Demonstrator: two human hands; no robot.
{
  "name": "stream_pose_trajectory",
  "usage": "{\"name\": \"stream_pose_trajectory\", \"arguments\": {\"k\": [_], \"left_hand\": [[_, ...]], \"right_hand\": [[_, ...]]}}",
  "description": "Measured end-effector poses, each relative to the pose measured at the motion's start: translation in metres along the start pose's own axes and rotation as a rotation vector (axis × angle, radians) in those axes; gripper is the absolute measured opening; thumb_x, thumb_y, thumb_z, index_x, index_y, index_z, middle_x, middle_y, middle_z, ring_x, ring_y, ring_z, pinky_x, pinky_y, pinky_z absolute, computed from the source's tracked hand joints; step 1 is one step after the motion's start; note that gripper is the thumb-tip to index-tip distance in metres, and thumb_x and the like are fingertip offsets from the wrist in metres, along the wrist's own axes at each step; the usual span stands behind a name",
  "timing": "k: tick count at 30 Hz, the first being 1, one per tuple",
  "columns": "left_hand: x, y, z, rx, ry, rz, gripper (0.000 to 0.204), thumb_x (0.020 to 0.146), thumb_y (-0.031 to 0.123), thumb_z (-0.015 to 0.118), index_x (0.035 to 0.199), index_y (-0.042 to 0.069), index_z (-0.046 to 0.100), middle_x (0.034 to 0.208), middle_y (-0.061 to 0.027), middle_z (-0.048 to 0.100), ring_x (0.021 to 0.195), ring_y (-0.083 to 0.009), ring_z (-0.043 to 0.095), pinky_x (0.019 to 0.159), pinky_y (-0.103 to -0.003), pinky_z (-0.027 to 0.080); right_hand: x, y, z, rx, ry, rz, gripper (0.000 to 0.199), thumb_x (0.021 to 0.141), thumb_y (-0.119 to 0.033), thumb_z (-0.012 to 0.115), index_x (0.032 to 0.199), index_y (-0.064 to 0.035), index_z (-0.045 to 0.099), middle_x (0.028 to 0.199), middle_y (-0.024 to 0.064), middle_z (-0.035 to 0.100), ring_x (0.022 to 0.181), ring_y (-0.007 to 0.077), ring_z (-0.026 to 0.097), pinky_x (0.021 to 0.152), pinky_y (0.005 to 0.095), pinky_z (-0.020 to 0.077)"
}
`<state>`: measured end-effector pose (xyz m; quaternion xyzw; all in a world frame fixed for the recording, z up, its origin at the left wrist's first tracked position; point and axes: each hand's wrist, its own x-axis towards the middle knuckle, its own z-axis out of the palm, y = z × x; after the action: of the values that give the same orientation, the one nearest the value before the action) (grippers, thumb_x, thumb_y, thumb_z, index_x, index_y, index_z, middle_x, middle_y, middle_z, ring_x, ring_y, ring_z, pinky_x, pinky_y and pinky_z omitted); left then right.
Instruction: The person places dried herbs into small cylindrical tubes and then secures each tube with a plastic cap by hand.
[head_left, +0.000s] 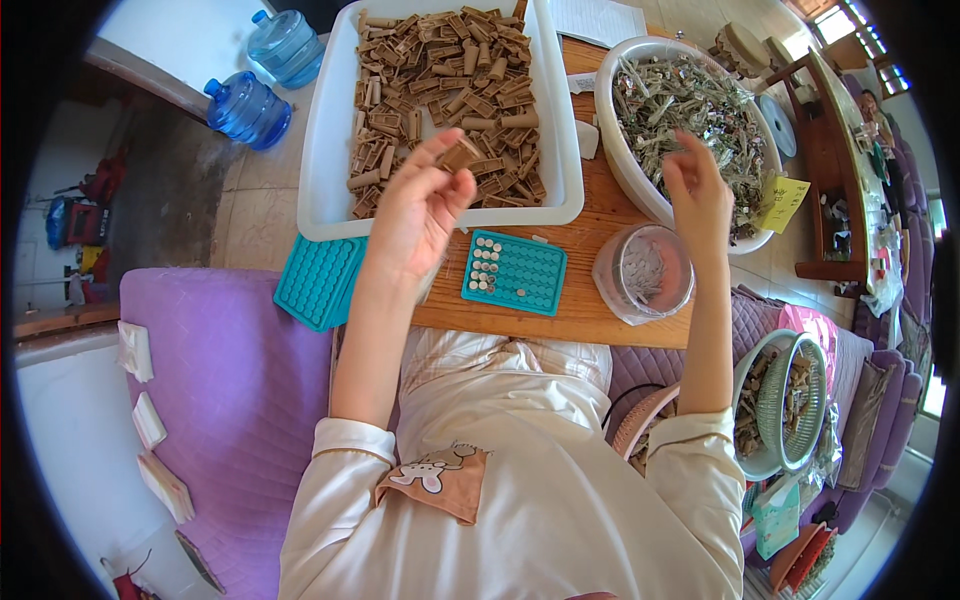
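My left hand (420, 210) is raised over the near edge of a white tray (313, 190) heaped with brown plastic parts. Between its thumb and fingers is one brown plastic piece (459, 156), hollow and oblong. My right hand (698, 195) hovers at a round white basin (607, 100) full of clear and metallic strip-like parts (680, 90). Its thumb and forefinger are bent with a gap between them, and nothing shows in them. Between my forearms a teal moulded tray (530, 275) lies on the wooden table, small round metallic discs (483, 262) filling its left columns.
More teal trays (318, 280) lie left of my left forearm. A clear tub (648, 270) of small pale pieces stands at the table's (590, 232) near right. A yellow note (783, 203) hangs on the basin. Baskets (790, 400) of parts sit right; blue water bottles (248, 110) stand left.
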<state>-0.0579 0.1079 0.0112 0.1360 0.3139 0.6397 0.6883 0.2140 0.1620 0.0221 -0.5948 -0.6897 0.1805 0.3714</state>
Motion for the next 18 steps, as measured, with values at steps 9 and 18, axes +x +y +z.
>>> {"name": "stream_pose_trajectory", "arguments": {"k": [9, 18], "left_hand": [[-0.033, -0.028, 0.013, -0.062, -0.238, -0.242, 0.052, 0.072, -0.01, 0.034, 0.124, -0.002, 0.032, 0.105, -0.0136, 0.047, 0.076, -0.0128, 0.049, 0.065, -0.021, 0.045], [-0.05, -0.038, -0.009, -0.193, -0.31, -0.384, 0.021, 0.083, 0.008, 0.043, 0.103, 0.005, 0.044, 0.09, -0.0091, 0.053, 0.062, -0.0086, 0.045, 0.053, -0.019, 0.04]], "right_hand": [[0.077, 0.003, 0.065, -0.499, 0.22, -0.23, 0.023, 0.072, -0.015, 0.061, 0.089, -0.0038, 0.051, 0.084, 0.0121, 0.06, 0.077, 0.0284, 0.058, 0.063, 0.0369, 0.0469], [0.111, 0.027, 0.038, 0.261, 0.383, -0.068, 0.019, 0.077, -0.013, 0.055, 0.092, -0.0025, 0.051, 0.074, 0.0088, 0.061, 0.072, 0.0216, 0.06, 0.063, 0.0293, 0.0464]]}}
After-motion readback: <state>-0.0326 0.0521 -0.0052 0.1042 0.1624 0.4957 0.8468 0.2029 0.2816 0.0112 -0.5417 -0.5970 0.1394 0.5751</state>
